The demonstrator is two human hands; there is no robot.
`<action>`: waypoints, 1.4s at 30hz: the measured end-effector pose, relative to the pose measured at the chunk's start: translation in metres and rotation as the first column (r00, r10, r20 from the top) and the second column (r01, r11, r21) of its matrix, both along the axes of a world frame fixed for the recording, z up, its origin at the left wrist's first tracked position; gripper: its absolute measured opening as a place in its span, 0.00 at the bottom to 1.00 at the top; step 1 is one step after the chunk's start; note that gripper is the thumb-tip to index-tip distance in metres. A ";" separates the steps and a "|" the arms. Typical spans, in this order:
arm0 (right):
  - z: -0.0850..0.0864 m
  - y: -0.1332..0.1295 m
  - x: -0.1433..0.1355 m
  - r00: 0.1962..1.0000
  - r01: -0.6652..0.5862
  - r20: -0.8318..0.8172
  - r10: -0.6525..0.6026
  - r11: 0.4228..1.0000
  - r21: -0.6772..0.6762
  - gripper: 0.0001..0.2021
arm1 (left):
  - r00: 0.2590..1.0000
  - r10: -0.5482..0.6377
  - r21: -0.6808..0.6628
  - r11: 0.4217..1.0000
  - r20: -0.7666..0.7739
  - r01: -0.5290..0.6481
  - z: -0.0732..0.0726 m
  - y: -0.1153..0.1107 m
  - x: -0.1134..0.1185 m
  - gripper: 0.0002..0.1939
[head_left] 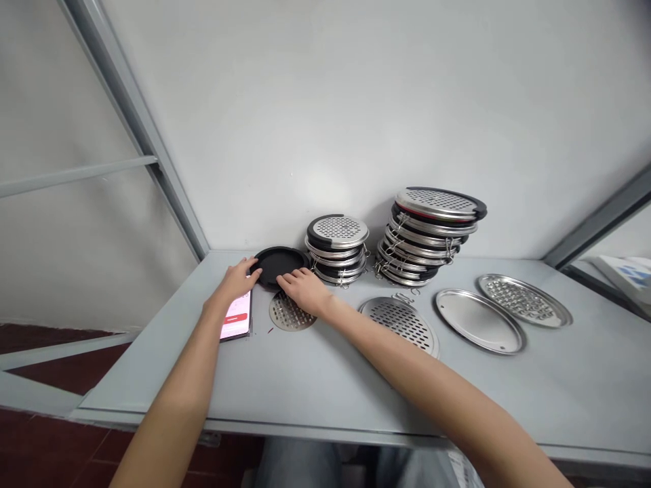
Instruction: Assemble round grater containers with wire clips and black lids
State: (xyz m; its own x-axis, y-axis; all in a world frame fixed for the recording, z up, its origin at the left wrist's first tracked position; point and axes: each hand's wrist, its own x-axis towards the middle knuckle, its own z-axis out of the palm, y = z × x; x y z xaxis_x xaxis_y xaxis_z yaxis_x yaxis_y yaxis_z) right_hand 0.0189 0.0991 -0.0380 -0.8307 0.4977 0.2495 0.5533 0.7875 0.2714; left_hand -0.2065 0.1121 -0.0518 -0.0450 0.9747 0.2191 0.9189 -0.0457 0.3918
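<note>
A shallow black round tray (pixel 281 263) lies at the back left of the table. At its left rim is my left hand (pixel 238 279), the fingers and thumb closed on the edge. My right hand (pixel 306 291) has its fingers on the tray's front rim; its thumb side is partly hidden. Beneath that hand, partly covered, is a round metal grater disc (pixel 289 315) with rows of holes. A phone (pixel 237 320) with a lit pink and red screen lies just below my left hand.
Behind stand a shorter stack of round graters with black rims (pixel 338 247) and a taller, leaning stack (pixel 424 234). A slotted disc (pixel 401 322), a plain metal tray (pixel 481 320) and a coarse grater plate (pixel 523 298) lie rightward. Grey frame posts (pixel 152 142) flank the table.
</note>
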 end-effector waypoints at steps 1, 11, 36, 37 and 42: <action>0.000 0.001 -0.001 1.000 -0.002 0.003 0.002 1.000 -0.005 0.14 | 1.000 0.000 0.001 1.000 -0.001 0.000 0.001 -0.001 0.001 0.24; 0.004 0.000 -0.009 1.000 -0.018 0.010 0.019 1.000 -0.020 0.09 | 1.000 -0.006 0.000 1.000 -0.009 0.006 0.003 -0.001 0.002 0.23; 0.015 0.011 -0.013 0.999 0.010 -0.047 -0.019 0.982 -0.186 0.16 | 0.998 -0.027 0.043 0.999 -0.060 0.029 0.008 -0.006 0.004 0.20; 0.015 0.012 -0.012 0.998 0.024 -0.053 -0.034 0.983 -0.180 0.16 | 0.998 -0.022 0.052 0.998 -0.060 0.025 0.009 -0.007 0.004 0.20; 0.017 0.006 -0.013 0.975 0.188 -0.101 -0.196 0.979 -0.081 0.11 | 0.997 -0.013 0.086 0.996 -0.076 0.020 0.014 -0.011 0.005 0.16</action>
